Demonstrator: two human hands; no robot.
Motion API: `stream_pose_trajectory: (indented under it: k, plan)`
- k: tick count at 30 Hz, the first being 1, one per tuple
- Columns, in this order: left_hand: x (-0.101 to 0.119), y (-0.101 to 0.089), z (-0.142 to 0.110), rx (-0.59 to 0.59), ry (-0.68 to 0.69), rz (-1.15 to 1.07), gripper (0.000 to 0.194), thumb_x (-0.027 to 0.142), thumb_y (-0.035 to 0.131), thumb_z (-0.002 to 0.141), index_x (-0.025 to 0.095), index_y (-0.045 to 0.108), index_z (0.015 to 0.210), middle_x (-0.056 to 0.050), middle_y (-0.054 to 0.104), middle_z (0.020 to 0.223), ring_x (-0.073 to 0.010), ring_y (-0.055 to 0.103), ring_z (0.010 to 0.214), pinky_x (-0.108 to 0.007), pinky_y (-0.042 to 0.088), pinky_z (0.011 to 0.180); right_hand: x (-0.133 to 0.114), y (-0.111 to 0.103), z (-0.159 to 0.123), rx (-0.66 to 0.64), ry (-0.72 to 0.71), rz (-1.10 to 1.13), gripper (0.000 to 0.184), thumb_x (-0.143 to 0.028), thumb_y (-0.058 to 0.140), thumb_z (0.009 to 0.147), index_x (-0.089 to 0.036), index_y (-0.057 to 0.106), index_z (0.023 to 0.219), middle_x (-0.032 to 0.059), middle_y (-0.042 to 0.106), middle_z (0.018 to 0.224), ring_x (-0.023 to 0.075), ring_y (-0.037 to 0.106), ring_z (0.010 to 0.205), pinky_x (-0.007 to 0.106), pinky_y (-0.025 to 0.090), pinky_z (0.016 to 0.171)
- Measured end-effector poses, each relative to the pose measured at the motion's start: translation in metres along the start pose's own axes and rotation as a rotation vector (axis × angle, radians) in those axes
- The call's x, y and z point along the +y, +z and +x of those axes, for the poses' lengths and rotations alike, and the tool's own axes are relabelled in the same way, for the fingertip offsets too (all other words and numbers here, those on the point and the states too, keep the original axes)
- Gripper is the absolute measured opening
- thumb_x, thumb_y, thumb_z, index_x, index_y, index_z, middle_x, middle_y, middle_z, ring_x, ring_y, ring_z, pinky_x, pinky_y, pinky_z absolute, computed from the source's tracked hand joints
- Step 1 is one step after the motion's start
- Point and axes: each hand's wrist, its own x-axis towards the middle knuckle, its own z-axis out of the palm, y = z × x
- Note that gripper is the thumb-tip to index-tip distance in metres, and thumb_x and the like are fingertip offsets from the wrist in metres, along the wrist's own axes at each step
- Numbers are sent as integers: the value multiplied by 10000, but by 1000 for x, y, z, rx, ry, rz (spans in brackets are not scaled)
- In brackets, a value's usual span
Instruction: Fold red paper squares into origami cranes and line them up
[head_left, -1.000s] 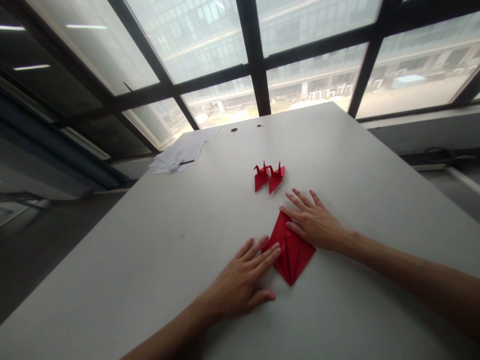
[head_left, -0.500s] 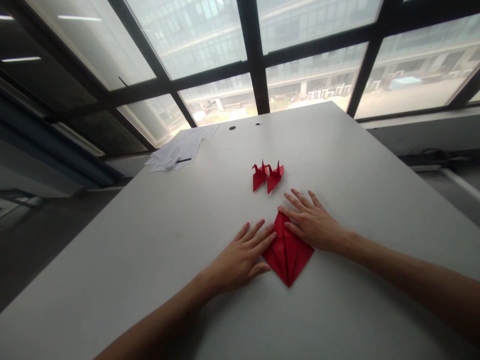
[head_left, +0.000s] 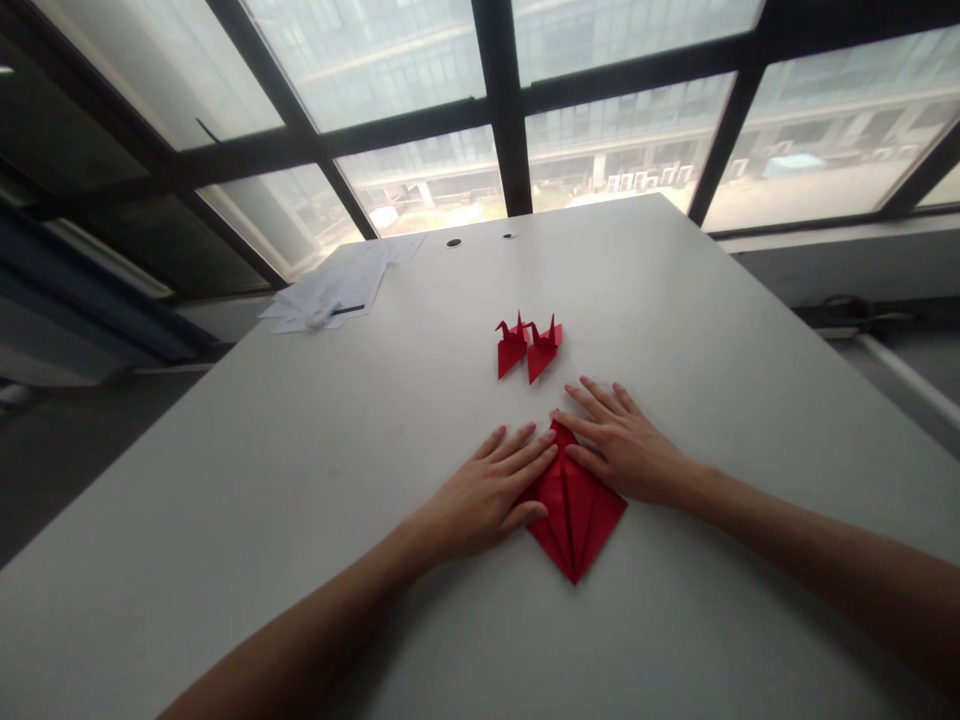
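A red folded sheet of origami paper (head_left: 577, 515), diamond-shaped with creases down its middle, lies flat on the white table. My left hand (head_left: 491, 490) rests over its left edge, fingers stretched out and fingertips on the upper left side. On the upper right side lies my right hand (head_left: 622, 440), fingers spread, with the index fingertip at the top corner and the thumb on the paper. Both hands press from above and grip nothing. Beyond them stand two red paper cranes, a left one (head_left: 511, 352) and a right one (head_left: 544, 354), side by side and close together.
Loose white papers (head_left: 330, 290) lie at the table's far left, with a dark pen-like object (head_left: 348, 310) on them. Two cable holes, one of them a dark round opening (head_left: 454, 243), sit near the far edge. Windows rise behind the white table (head_left: 300, 500).
My left hand has slid up along the paper's left edge, its fingertips now nearer the top corner. My right hand stays at the upper right. The whole view has shifted slightly.
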Motion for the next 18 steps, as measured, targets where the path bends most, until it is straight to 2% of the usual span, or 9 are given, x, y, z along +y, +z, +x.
stream_pose_trajectory:
  k: [6,13,18]
  plan:
    - [0,-1,4,29,-52,-46,487,369,253,1067,324,289,1550,41,287,1614,-193,183,1520,-431,132,1251,1,0,-1,-23,3,-4,452,-324,359,1028,-296,463,1467,76,274,1628,312,153,1515,601,200,1180]
    - [7,4,9,77,-91,-25,552,493,377,1025,287,337,1536,-1,325,1603,-231,228,1508,-449,149,1244,-2,1,-1,-20,7,-41,466,-319,401,1010,-276,465,1470,93,285,1622,330,147,1513,614,177,1182]
    - [11,8,9,99,-107,-11,593,502,396,1014,269,300,1551,-22,308,1611,-249,221,1509,-472,134,1244,-4,-1,0,-21,11,-55,465,-322,398,1012,-261,470,1468,104,303,1614,328,155,1511,602,174,1186]
